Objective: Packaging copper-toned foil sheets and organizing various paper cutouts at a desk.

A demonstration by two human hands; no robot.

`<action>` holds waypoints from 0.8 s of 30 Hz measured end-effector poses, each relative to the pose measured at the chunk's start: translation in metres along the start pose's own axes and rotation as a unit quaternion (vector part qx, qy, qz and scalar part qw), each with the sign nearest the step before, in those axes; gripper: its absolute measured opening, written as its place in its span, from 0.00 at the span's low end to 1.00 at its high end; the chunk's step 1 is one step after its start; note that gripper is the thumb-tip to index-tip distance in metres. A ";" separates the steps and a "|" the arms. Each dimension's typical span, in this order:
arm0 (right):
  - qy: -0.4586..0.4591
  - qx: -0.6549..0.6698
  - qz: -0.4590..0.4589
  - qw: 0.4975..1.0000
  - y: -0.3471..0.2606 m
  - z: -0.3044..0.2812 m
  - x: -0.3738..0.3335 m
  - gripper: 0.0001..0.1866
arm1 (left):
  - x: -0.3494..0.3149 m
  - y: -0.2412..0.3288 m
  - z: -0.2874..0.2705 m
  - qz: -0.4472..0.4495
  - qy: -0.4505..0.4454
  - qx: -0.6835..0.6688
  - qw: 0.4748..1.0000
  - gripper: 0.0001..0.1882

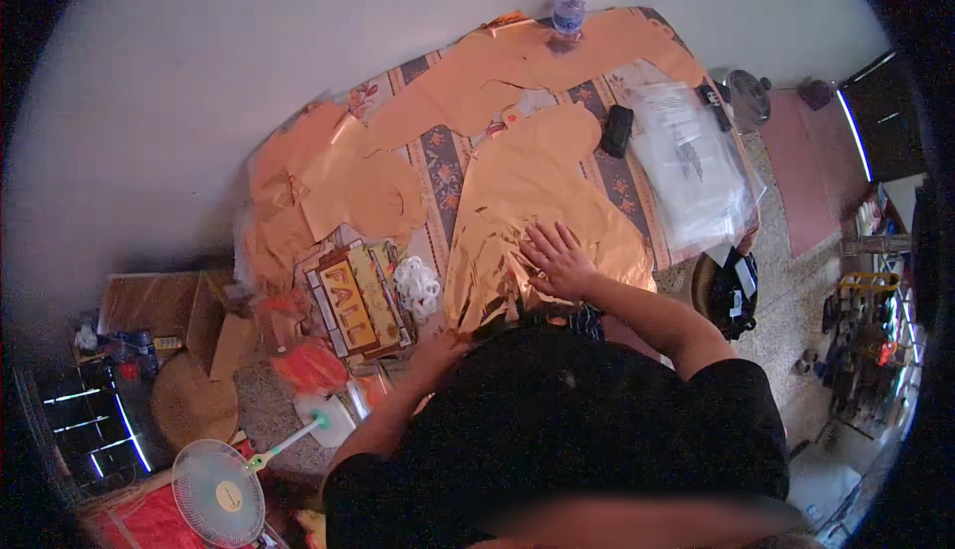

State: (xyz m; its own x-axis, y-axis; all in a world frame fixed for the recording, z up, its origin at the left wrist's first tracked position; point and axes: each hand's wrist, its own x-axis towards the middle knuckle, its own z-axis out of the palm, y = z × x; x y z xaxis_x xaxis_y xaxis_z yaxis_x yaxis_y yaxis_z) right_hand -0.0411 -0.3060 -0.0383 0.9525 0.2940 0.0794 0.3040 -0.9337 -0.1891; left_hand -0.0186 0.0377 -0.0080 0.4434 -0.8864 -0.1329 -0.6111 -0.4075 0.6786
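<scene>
Your right hand [559,263] is open, with its fingers spread, and it rests flat on the shiny copper-coloured foil sheet [537,176]. Your left hand [438,352] is low at the near left corner of this sheet; its fingers are mostly hidden, so I cannot tell if they grip the foil. The sheet lies under your right hand and extends ahead of it over the patterned cloth [443,169], and its far end is rounded. Just ahead of your left hand there is a heap of white rings [418,286], and to the left of this hand lies a flat packet [347,300] with golden shapes. Ahead of your right hand, beside the rounded end, is a black case [617,131]; more to the right lie clear plastic packets [696,171]. Farther ahead of both hands, other copper-coloured pieces [458,82] cover the cloth, and a water bottle [569,7] stands at the far edge. Behind and left of your left hand is a fan [219,494].
</scene>
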 end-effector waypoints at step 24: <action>-0.041 0.002 -0.008 0.999 0.004 -0.001 -0.003 0.40 | 0.282 -0.016 -0.026 0.126 0.196 0.159 0.959 0.24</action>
State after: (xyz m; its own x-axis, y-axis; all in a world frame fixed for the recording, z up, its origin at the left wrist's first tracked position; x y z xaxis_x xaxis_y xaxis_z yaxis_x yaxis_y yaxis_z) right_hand -0.0426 -0.3107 -0.0382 0.9458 0.3246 0.0020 0.3189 -0.9281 -0.1921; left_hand 0.1333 -0.2004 -0.0370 0.4297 -0.8404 0.3303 -0.8727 -0.2926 0.3908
